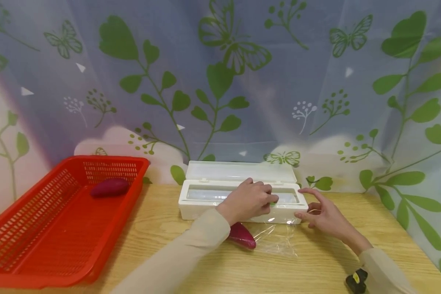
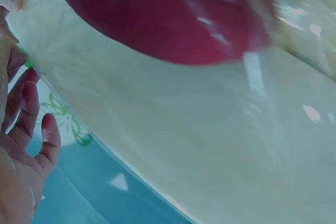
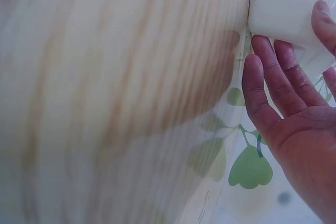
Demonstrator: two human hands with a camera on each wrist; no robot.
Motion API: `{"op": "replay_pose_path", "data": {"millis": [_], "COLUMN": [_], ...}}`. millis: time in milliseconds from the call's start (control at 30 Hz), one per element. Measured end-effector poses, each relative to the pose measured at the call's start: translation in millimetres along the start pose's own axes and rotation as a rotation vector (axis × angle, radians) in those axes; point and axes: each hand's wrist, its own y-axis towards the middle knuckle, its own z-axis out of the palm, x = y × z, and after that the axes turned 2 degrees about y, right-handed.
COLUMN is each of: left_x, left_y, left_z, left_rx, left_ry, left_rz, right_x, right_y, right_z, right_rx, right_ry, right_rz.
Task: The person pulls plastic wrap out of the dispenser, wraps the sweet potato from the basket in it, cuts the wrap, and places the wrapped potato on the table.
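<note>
A white cling film dispenser (image 1: 206, 209) lies on the table with its lid raised, a roll of film showing inside. Across its front edge, my left hand (image 1: 250, 197) bends its fingers around a small green slide cutter (image 1: 273, 203), mostly hidden by the fingers. At the dispenser's right end, my right hand (image 1: 325, 216) grips the corner, thumb low in front and index finger on top. Clear cling film (image 1: 277, 241) hangs from the front onto the table, over a purple-red sweet potato (image 1: 242, 236), partly covered by my left forearm.
A red plastic basket (image 1: 59, 241) stands on the left with another purple sweet potato (image 1: 110, 187) in it. Behind the wooden table (image 1: 161, 253) hangs a patterned curtain (image 1: 279, 81), close to the dispenser's raised lid.
</note>
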Motion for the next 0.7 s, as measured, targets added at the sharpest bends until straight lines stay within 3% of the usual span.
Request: {"op": "replay_pose_path", "data": {"millis": [467,700], "left_x": [24.2,31.8], "left_y": [-41.5,-55.5], "left_z": [-6.5,-11.4], "left_rx": [-0.004,-0.015], "left_ry": [0.006,0.009], "left_rz": [-0.018,-0.029], "right_x": [-3.1,-1.0], "right_y": [-1.8,-0.2], "right_z": [0.2,1.2], "right_rx": [-0.018,-0.006], "right_ry": [-0.024,-0.026], "right_rz": [-0.04,-0.04]}}
